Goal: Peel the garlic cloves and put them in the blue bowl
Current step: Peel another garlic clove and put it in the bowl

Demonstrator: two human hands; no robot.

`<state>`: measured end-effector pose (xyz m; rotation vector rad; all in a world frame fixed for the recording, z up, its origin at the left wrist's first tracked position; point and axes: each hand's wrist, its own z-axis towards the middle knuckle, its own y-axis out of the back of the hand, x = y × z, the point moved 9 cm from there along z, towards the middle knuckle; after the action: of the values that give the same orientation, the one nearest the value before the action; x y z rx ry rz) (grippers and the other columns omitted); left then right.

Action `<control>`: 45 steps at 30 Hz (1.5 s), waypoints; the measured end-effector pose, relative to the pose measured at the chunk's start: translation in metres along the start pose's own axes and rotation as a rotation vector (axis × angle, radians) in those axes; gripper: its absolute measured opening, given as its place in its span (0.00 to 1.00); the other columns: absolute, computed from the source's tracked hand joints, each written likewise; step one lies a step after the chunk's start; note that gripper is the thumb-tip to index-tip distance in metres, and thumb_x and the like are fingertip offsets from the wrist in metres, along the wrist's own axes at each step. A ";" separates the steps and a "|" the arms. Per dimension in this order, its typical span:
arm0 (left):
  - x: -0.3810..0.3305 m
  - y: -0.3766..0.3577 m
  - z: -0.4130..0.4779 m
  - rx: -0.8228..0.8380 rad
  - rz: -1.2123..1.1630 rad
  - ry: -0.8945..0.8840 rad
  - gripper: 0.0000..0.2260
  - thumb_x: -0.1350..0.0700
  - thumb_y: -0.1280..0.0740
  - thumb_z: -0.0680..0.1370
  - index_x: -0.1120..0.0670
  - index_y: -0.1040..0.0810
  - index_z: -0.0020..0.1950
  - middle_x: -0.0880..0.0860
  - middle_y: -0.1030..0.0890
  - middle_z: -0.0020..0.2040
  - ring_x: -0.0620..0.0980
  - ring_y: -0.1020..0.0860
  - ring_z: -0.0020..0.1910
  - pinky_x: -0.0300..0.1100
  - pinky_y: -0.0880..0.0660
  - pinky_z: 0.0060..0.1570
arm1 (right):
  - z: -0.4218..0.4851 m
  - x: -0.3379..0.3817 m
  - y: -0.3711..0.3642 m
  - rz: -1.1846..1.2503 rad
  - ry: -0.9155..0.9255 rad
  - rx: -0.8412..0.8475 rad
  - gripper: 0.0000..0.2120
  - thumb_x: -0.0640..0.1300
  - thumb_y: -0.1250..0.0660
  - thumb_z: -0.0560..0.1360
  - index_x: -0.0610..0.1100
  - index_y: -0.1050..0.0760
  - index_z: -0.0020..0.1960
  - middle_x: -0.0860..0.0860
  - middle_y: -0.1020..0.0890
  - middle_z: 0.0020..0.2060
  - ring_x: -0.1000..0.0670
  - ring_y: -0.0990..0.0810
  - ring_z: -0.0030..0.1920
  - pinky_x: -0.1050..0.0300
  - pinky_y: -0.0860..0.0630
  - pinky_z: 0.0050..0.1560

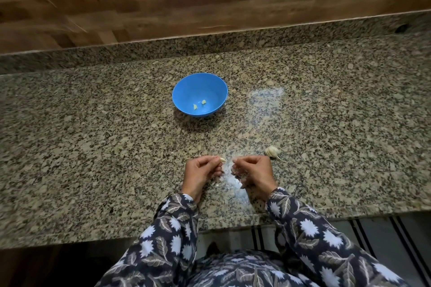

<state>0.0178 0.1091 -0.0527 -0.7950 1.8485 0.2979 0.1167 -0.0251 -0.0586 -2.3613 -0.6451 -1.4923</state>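
We count two peeled cloves (195, 106) in the blue bowl (211, 91). Our left hand (200, 171) pinches a third garlic clove (222, 159) above the desk (93, 147), well short of the bowl. Our right hand (254, 170) is curled, perhaps pinching skin (234, 161). Remaining: part of a garlic bulb (272, 151) beside it.

Long sleeves on both arms, one matching fabric: dark navy-grey cloth, printed all over. On the left sleeve (168, 235), white spiky-petalled flowers are scattered among grey-beige veined leaves. Same print on the right sleeve (310, 228), with big white blooms and leaves outlined in pale lines. Each sleeve runs right down to the wrist, loose at the cuff. At the bottom edge, the front of the garment (233, 268) carries that same flower-and-leaf pattern. Left hand (200, 172) and right hand (254, 172) come out bare past the cuffs.
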 end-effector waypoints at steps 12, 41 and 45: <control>0.000 -0.001 -0.002 -0.020 0.048 0.016 0.04 0.65 0.30 0.72 0.63 0.18 0.46 0.59 0.17 0.39 0.49 0.20 0.34 0.38 0.20 0.37 | -0.018 0.036 -0.023 -0.657 0.483 0.015 0.11 0.47 0.32 0.73 0.46 0.20 0.55 0.52 0.16 0.48 0.63 0.22 0.37 0.67 0.23 0.38; -0.010 -0.007 -0.001 0.027 -0.021 -0.029 0.06 0.64 0.32 0.74 0.66 0.20 0.49 0.61 0.17 0.42 0.52 0.18 0.37 0.37 0.20 0.38 | -0.010 0.022 -0.024 -0.091 0.208 0.188 0.08 0.38 0.32 0.73 0.39 0.20 0.51 0.43 0.16 0.40 0.51 0.19 0.32 0.66 0.26 0.26; -0.010 -0.010 -0.003 0.048 -0.094 -0.019 0.06 0.68 0.32 0.73 0.66 0.20 0.49 0.62 0.17 0.46 0.54 0.17 0.42 0.39 0.19 0.40 | -0.009 0.023 -0.020 -0.097 0.238 0.153 0.07 0.37 0.29 0.71 0.39 0.19 0.49 0.44 0.16 0.40 0.52 0.20 0.33 0.68 0.27 0.29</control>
<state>0.0243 0.1041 -0.0412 -0.8405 1.7875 0.1999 0.1077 -0.0065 -0.0342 -2.0254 -0.7907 -1.6676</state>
